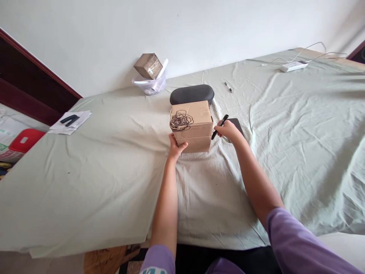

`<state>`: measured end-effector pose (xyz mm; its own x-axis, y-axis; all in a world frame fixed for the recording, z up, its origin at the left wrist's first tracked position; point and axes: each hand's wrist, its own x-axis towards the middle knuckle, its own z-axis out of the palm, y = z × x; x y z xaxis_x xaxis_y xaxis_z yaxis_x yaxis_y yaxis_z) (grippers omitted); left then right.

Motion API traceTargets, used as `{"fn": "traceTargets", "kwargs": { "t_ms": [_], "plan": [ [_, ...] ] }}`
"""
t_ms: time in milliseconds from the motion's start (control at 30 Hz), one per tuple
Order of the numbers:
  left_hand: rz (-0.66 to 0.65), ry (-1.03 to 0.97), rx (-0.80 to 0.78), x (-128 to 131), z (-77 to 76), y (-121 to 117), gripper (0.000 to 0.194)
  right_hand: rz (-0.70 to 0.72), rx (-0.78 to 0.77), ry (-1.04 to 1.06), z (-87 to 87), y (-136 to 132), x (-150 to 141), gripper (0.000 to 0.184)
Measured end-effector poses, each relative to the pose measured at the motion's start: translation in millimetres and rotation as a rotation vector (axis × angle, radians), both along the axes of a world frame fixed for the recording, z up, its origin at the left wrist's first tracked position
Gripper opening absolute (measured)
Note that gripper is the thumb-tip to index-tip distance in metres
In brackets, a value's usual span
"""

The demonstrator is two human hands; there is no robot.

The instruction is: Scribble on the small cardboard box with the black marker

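Observation:
A brown cardboard box with a black scribble on its top stands on the pale green sheet. My left hand grips the box's near left corner, thumb on the front face. My right hand is closed around a black marker, whose tip rests at the box's right side. A dark flat object lies just behind my right hand.
A black padded case lies behind the box. At the wall, a small brown box sits on a plastic bag. Another pen, a white power strip, papers with a black stapler and a red object lie around.

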<state>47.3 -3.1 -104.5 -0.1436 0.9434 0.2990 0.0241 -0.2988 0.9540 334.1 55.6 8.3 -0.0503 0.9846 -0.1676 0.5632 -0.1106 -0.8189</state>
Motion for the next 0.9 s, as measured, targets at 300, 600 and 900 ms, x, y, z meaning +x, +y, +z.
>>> {"fn": "traceTargets", "kwargs": {
  "t_ms": [300,600,900],
  "plan": [
    [-0.042,-0.006,-0.005,-0.2,-0.6,1.7,0.123,-0.003,-0.073,0.166,37.1,-16.5,6.5,0.009],
    [-0.106,0.006,-0.061,5.8,5.8,-2.6,0.139,0.070,0.288,0.525,51.6,-38.1,-19.4,0.034],
    [-0.066,0.051,0.039,-6.3,36.1,-10.0,0.140,0.022,0.466,0.637,62.9,-51.0,-26.1,0.025]
  ]
}}
